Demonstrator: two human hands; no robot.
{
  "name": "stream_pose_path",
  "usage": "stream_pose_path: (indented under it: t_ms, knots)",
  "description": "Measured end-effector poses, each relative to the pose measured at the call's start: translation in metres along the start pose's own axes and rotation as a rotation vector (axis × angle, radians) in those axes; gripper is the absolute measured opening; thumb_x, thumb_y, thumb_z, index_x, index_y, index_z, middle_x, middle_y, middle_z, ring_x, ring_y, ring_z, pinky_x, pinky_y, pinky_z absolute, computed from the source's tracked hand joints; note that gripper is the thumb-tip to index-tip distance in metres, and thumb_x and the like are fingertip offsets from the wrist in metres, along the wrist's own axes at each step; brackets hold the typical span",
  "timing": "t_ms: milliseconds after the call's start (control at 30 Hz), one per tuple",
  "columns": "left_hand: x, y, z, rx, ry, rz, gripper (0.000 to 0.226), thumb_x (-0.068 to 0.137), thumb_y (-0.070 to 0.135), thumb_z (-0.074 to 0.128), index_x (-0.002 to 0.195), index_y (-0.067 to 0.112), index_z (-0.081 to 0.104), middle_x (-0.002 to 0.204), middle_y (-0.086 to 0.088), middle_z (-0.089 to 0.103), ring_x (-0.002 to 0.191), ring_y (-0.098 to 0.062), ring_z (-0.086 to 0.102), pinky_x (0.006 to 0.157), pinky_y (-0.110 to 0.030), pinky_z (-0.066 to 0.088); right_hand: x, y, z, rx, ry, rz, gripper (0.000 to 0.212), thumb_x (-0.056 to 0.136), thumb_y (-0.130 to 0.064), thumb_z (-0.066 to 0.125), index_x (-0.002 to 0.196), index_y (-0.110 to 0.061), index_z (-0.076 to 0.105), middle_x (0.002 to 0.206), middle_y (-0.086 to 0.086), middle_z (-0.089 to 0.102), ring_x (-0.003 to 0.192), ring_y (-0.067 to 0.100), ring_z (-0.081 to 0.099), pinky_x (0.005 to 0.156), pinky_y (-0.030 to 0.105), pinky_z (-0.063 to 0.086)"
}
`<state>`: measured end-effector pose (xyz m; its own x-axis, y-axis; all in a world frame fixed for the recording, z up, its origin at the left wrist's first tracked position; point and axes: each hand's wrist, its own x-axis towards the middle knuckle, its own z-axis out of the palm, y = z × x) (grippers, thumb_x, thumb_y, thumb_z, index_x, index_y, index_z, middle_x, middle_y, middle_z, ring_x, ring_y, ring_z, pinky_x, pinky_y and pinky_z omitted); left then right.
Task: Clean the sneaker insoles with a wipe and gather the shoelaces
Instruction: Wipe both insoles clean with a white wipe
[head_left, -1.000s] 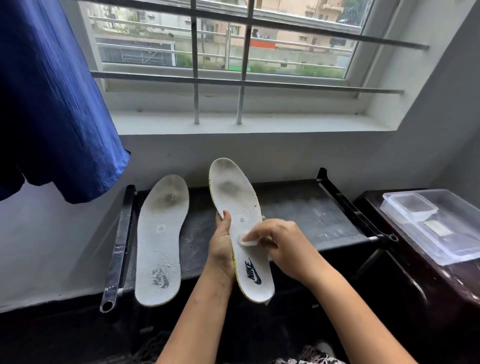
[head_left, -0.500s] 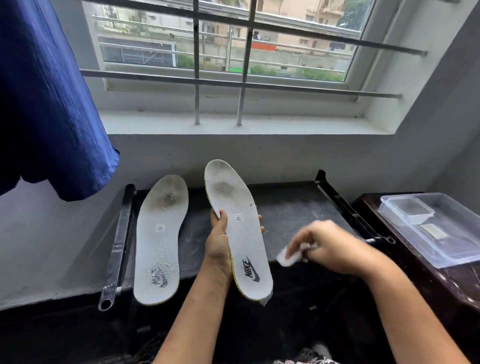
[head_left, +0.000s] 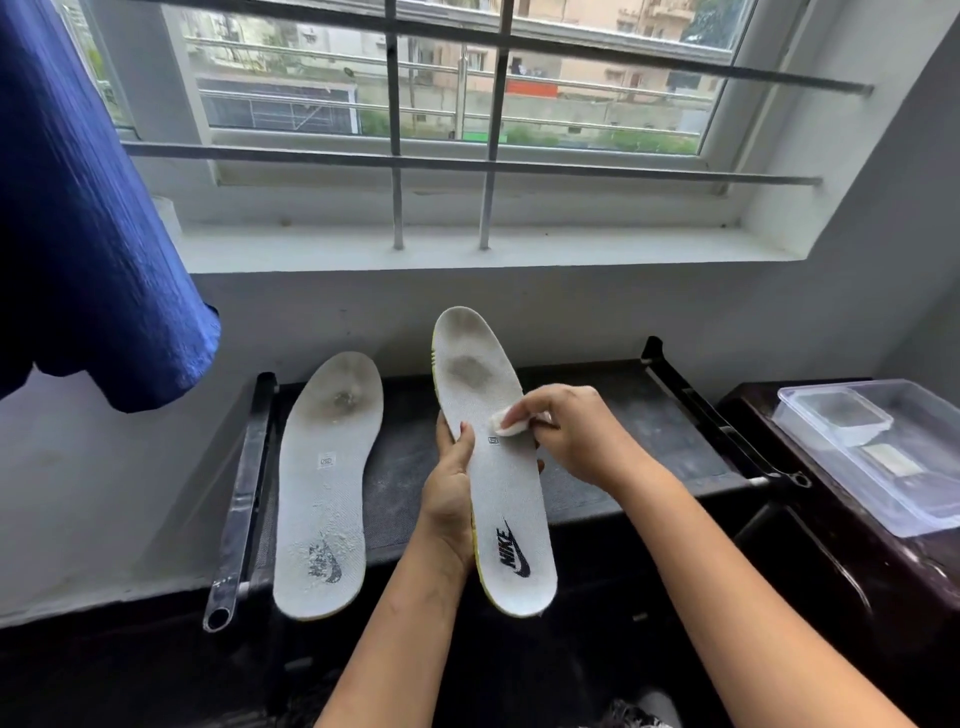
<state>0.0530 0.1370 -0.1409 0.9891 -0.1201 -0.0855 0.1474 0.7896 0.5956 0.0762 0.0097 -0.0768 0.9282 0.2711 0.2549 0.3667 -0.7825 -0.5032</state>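
Note:
My left hand grips a white insole with a yellow edge and a dark logo at its heel, held up over the rack with the toe pointing away. A grey stain marks its forefoot. My right hand pinches a small white wipe and presses it on the insole's middle, just below the stain. A second white insole, with a dirty forefoot and a worn logo, lies flat on the black rack to the left. No shoelaces are in view.
The rack stands under a barred window with a white sill. A blue cloth hangs at the upper left. At the right, clear plastic containers sit on a dark cabinet.
My right hand, which had pulled away to the right with the wipe, has come back onto the insole, higher up than a second ago. The left hand keeps its grip.

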Motion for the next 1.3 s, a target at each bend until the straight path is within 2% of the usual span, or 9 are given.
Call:
stream_pose_path:
  t_ms: [133, 200, 433, 600, 767, 900, 1100, 1167, 1300]
  knots:
    - [-0.002, 0.000, 0.001, -0.003, 0.029, 0.007, 0.038, 0.102, 0.021, 0.032, 0.139, 0.029, 0.037, 0.112, -0.008, 0.065, 0.088, -0.024, 0.068, 0.073, -0.041, 0.056, -0.025, -0.006, -0.018, 0.015, -0.204, 0.008, 0.033, 0.077, 0.006, 0.061, 0.084, -0.022, 0.077, 0.090, -0.008, 0.074, 0.084, -0.007, 0.059, 0.074, 0.000, 0.037]
    - [-0.005, 0.001, 0.003, -0.009, 0.002, -0.007, 0.036, 0.102, 0.024, 0.031, 0.137, 0.030, 0.037, 0.111, -0.015, 0.065, 0.088, -0.032, 0.068, 0.073, -0.047, 0.058, -0.036, -0.010, -0.027, -0.019, -0.325, 0.022, 0.033, 0.077, 0.003, 0.062, 0.084, -0.025, 0.077, 0.088, -0.012, 0.074, 0.081, -0.011, 0.059, 0.073, -0.002, 0.037]
    - [-0.005, 0.002, 0.000, -0.029, 0.012, -0.028, 0.039, 0.102, 0.027, 0.030, 0.140, 0.038, 0.031, 0.129, -0.029, 0.054, 0.093, -0.041, 0.063, 0.067, -0.047, 0.058, -0.059, -0.007, -0.048, -0.294, -0.847, 0.298, 0.035, 0.075, -0.002, 0.055, 0.087, -0.029, 0.075, 0.065, -0.011, 0.065, 0.063, 0.005, 0.059, 0.060, 0.019, 0.049]
    - [-0.005, 0.004, -0.003, -0.027, -0.010, -0.048, 0.035, 0.101, 0.030, 0.031, 0.136, 0.033, 0.036, 0.121, -0.031, 0.057, 0.094, -0.042, 0.060, 0.069, -0.047, 0.057, -0.054, 0.000, -0.058, -0.031, -0.672, 0.308, 0.035, 0.076, -0.002, 0.053, 0.087, -0.027, 0.075, 0.069, -0.003, 0.071, 0.066, 0.010, 0.066, 0.071, 0.029, 0.057]
    - [0.000, 0.003, -0.004, -0.071, -0.005, -0.074, 0.041, 0.097, 0.038, 0.039, 0.137, 0.032, 0.037, 0.131, -0.020, 0.055, 0.098, -0.039, 0.060, 0.078, -0.061, 0.050, -0.024, -0.005, -0.044, 0.282, -0.205, 0.251, 0.037, 0.082, 0.004, 0.052, 0.096, -0.022, 0.075, 0.077, 0.000, 0.071, 0.065, 0.008, 0.063, 0.060, 0.022, 0.053]
    - [0.000, 0.004, -0.002, -0.070, 0.015, -0.219, 0.087, 0.072, 0.060, 0.060, 0.143, 0.014, 0.036, 0.141, -0.027, 0.042, 0.105, -0.041, 0.055, 0.071, -0.050, 0.055, 0.018, -0.004, -0.026, 0.267, 0.129, 0.192, 0.031, 0.083, -0.005, 0.056, 0.096, -0.027, 0.074, 0.083, 0.001, 0.072, 0.073, 0.015, 0.065, 0.064, 0.026, 0.054]
    - [-0.002, 0.006, 0.002, -0.020, -0.018, -0.297, 0.080, 0.088, 0.068, 0.027, 0.120, 0.004, 0.062, 0.110, -0.027, 0.062, 0.086, -0.036, 0.062, 0.071, -0.041, 0.056, 0.062, -0.022, 0.001, 0.132, 0.280, 0.042, 0.031, 0.087, -0.003, 0.053, 0.109, -0.017, 0.071, 0.101, 0.006, 0.071, 0.098, 0.016, 0.062, 0.084, 0.011, 0.039]
    - [-0.001, 0.005, 0.002, -0.005, -0.033, -0.280, 0.079, 0.090, 0.068, 0.023, 0.104, 0.008, 0.072, 0.099, -0.020, 0.069, 0.084, -0.033, 0.067, 0.073, -0.042, 0.056, 0.067, -0.028, 0.013, 0.087, 0.279, -0.011, 0.031, 0.088, -0.001, 0.052, 0.110, -0.014, 0.070, 0.105, 0.008, 0.069, 0.102, 0.020, 0.061, 0.088, 0.016, 0.039]
    - [0.001, 0.004, 0.000, -0.025, -0.046, -0.256, 0.079, 0.085, 0.071, 0.025, 0.105, 0.010, 0.072, 0.100, -0.015, 0.071, 0.089, -0.027, 0.069, 0.080, -0.037, 0.055, 0.065, -0.039, 0.029, 0.096, 0.255, -0.089, 0.037, 0.081, 0.008, 0.048, 0.105, -0.009, 0.072, 0.109, 0.011, 0.068, 0.105, 0.025, 0.060, 0.095, 0.022, 0.038]
